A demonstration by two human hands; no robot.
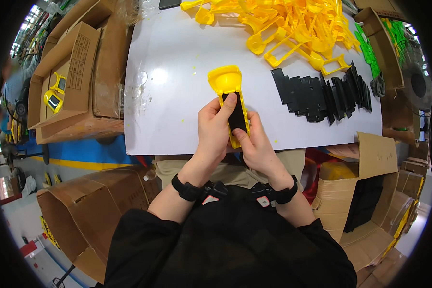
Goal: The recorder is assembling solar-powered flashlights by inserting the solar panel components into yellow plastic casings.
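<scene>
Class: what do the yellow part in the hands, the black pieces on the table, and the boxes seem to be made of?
Yellow part: likely moulded plastic, smooth with a slight sheen. Black pieces: flat, matt, stepped edges; probably plastic, though the look leaves it open. Boxes: brown corrugated cardboard, with dull folded flaps.

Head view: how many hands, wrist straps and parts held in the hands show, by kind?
Hands: 2, left hand and right hand
Black wrist straps: 2
Yellow flashlight-shaped shell in hand: 1
Black panel on it: 1
Total: 6
</scene>
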